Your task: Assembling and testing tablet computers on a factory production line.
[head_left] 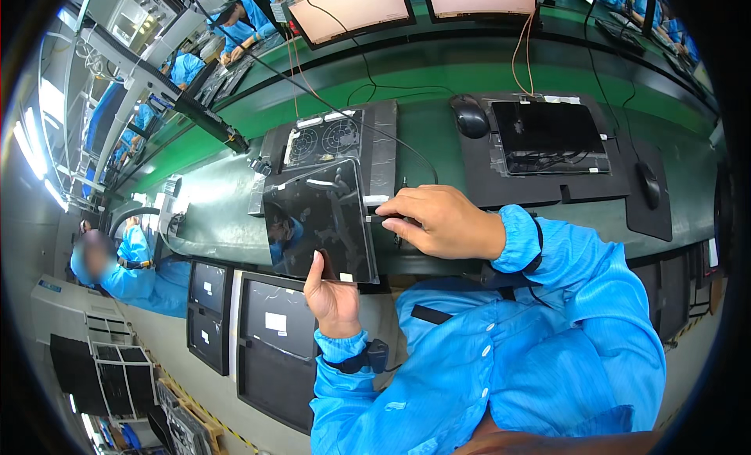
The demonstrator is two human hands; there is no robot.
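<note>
My left hand [335, 302] grips a glossy black tablet [319, 224] by its lower edge, the thumb lying on the screen side. The tablet is tilted up above the near edge of the bench, and reflections show on its dark screen. At its right edge my right hand [444, 222] pinches a small cable plug [375, 219] between thumb and fingers. The plug's tip touches or nearly touches the tablet's side; I cannot tell whether it is inserted. Behind the tablet, a dark stand [381, 134] carries a panel with round patterns [323, 138].
On the green bench [438, 154], another black tablet [547, 134] lies on a dark pad, with mice [469, 115] beside it. Black trays [274, 361] stand below the bench at left. A jointed arm [188, 103] and loose cables reach over the bench. A co-worker [129, 259] sits at far left.
</note>
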